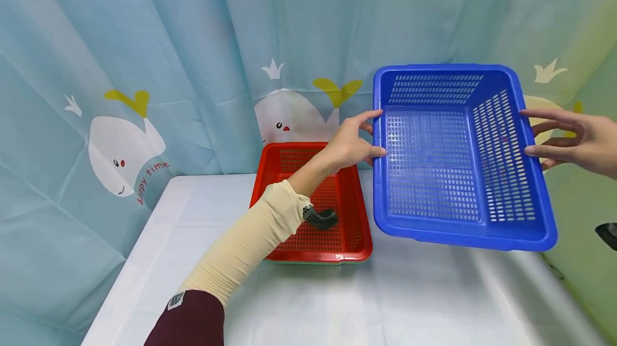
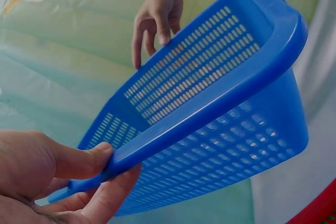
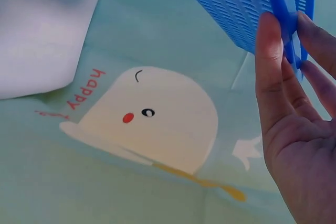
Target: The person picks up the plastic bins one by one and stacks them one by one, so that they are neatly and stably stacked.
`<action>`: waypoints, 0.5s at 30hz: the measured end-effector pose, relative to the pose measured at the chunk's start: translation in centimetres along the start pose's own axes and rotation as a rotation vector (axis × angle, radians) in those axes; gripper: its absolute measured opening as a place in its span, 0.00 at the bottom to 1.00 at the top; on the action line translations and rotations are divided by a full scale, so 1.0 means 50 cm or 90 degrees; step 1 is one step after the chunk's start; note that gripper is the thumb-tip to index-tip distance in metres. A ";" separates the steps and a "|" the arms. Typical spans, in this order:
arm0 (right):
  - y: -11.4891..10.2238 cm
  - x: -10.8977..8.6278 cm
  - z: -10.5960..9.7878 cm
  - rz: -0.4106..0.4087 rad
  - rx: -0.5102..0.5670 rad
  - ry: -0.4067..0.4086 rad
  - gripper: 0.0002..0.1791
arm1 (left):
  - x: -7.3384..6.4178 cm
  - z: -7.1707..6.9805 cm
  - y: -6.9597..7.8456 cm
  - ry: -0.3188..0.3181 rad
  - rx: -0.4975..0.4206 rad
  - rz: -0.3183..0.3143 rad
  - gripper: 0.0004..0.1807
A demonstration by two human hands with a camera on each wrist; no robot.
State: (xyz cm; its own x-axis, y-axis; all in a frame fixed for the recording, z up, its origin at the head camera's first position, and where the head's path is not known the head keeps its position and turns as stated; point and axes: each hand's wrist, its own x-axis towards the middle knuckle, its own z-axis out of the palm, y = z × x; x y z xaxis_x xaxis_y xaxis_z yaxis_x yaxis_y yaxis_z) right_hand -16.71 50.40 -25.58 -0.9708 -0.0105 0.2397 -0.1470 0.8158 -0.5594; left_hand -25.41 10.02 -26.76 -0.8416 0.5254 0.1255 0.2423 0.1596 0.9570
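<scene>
A blue plastic basket [image 1: 429, 164] with slotted walls is held up over the right part of the table, tilted so its inside faces the head camera. My left hand [image 1: 354, 140] pinches its left rim, thumb on one side and fingers on the other, as the left wrist view shows with the basket rim [image 2: 184, 119] up close. On the opposite rim, my right hand [image 1: 578, 137] grips with thumb and fingers; the right wrist view has this hand [image 3: 299, 108] around the basket's edge [image 3: 281, 3]. Nothing lies inside the blue basket.
A red basket [image 1: 354, 217] sits on the white table [image 1: 202, 212] left of the blue one, partly behind my left forearm. A green rim shows just beneath it. Behind the table hangs a light blue curtain [image 1: 193, 40] with whale prints.
</scene>
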 end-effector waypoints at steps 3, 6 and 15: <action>-0.003 -0.001 -0.002 0.012 0.002 -0.004 0.42 | 0.006 -0.004 -0.008 -0.008 -0.016 0.018 0.49; -0.002 -0.001 -0.007 0.023 0.005 -0.014 0.42 | 0.010 -0.004 -0.012 -0.013 -0.018 0.023 0.48; 0.002 0.002 -0.021 -0.005 0.036 -0.054 0.39 | 0.012 -0.013 -0.012 -0.047 -0.036 0.014 0.49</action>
State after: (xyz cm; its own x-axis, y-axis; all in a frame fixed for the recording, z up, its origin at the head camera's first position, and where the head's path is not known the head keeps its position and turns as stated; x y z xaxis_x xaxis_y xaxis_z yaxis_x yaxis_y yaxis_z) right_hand -16.65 51.07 -24.78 -0.9817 -0.0679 0.1781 -0.1633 0.7817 -0.6019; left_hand -26.38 9.72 -27.10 -0.7981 0.5886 0.1285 0.2309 0.1019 0.9676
